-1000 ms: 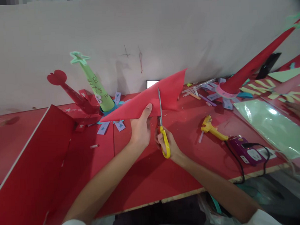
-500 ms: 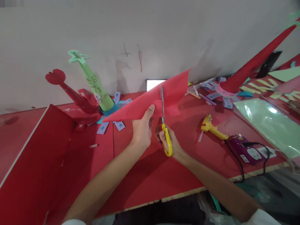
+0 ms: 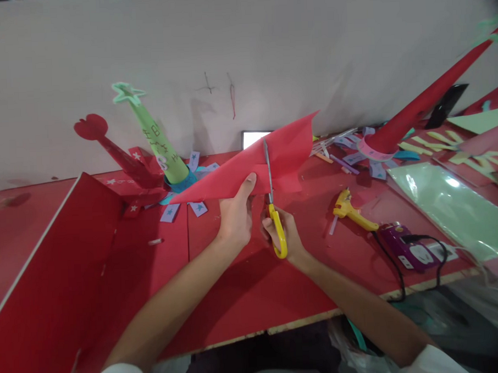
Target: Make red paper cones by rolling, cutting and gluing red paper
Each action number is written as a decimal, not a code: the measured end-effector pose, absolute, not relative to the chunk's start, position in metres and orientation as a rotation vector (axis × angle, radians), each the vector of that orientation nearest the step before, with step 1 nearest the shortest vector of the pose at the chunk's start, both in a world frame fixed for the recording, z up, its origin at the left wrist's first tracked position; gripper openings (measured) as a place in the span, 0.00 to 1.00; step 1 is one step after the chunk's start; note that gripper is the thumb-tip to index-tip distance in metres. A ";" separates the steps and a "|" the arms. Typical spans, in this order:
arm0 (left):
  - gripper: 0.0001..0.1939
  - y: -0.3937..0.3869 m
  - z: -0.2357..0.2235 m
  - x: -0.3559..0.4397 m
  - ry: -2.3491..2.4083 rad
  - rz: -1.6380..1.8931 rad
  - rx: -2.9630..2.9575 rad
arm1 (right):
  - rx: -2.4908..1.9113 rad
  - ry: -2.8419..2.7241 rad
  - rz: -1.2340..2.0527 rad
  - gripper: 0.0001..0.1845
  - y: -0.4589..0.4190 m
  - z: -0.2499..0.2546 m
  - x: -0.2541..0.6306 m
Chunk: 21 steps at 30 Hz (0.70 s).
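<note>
A sheet of red paper (image 3: 228, 179) is held up above the table by my left hand (image 3: 236, 217), its thumb pressed on the near face and the other fingers mostly hidden behind. My right hand (image 3: 286, 234) is wrapped round the yellow handles of a pair of scissors (image 3: 279, 232). The scissors' long metal blade lies across the paper just right of my left thumb, pointing away from me. To the right of the blade, the paper bends outward and its far corner sticks up.
A green paper cone (image 3: 164, 143) with a star top stands behind left, beside a red heart-topped piece (image 3: 92, 127). A red panel (image 3: 42, 283) rises at left. Right are a yellow glue gun (image 3: 351, 209), a purple box (image 3: 408, 248) with cables, and a red cone (image 3: 430, 93).
The scissor blade has tilted slightly left at its tip, and the paper's right part has shifted a little outward. My left hand stays in place. Another person's hand at far right has moved.
</note>
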State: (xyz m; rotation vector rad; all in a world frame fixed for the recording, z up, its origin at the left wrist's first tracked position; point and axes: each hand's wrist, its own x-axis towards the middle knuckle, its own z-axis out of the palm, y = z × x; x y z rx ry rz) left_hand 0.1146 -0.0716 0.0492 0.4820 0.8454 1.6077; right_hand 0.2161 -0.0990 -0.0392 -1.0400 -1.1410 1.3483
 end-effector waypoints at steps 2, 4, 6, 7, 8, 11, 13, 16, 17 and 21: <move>0.17 -0.071 0.049 0.114 0.845 1.599 0.475 | -1.051 -1.132 1.355 0.38 -0.100 -0.038 0.217; 0.17 -0.071 0.048 0.114 0.839 1.596 0.475 | -1.068 -1.130 1.366 0.37 -0.100 -0.038 0.217; 0.17 -0.071 0.048 0.114 0.834 1.595 0.483 | -1.067 -1.123 1.382 0.37 -0.101 -0.040 0.217; 0.17 -0.071 0.048 0.113 0.838 1.595 0.485 | -1.058 -1.116 1.383 0.37 -0.100 -0.042 0.216; 0.17 -0.071 0.048 0.113 0.842 1.596 0.488 | -1.045 -1.113 1.380 0.37 -0.100 -0.045 0.216; 0.19 -0.072 0.050 0.114 0.852 1.612 0.492 | -1.000 -1.143 1.355 0.38 -0.097 -0.052 0.215; 0.21 -0.073 0.051 0.116 0.853 1.620 0.489 | -0.987 -1.176 1.331 0.38 -0.095 -0.055 0.215; 0.21 -0.074 0.051 0.118 0.853 1.612 0.485 | -0.986 -1.184 1.308 0.38 -0.093 -0.053 0.216; 0.21 -0.074 0.051 0.118 0.851 1.611 0.486 | -0.986 -1.184 1.306 0.38 -0.092 -0.052 0.216; 0.22 -0.075 0.051 0.118 0.856 1.601 0.471 | -1.000 -1.184 1.311 0.38 -0.094 -0.043 0.217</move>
